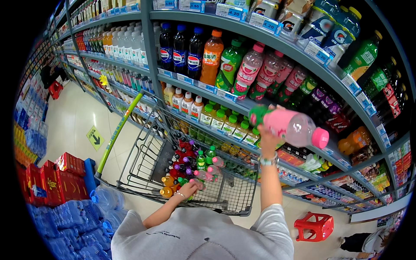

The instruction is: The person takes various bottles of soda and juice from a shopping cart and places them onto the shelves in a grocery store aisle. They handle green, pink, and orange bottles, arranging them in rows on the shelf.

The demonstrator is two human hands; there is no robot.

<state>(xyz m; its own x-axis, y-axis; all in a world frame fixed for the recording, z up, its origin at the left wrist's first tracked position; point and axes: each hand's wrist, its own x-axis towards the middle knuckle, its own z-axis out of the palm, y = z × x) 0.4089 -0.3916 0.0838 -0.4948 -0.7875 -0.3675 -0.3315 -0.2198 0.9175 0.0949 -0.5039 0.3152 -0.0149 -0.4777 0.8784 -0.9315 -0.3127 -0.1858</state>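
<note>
A pink plastic drink bottle with a pink cap lies tilted in my right hand, in front of the drinks shelf. My left hand is down in a wire shopping cart, on a smaller-looking pink-capped bottle at the near side of the load. Around it in the cart are green-capped bottles, purple-capped bottles, orange drink bottles and dark red ones. Similar pink bottles stand on the shelf beside a green bottle and an orange one.
The cart's green handle is at the left. Shelving runs along the far side. Red boxes and blue-wrapped water packs are stacked at lower left. A red plastic stool and a person are at lower right.
</note>
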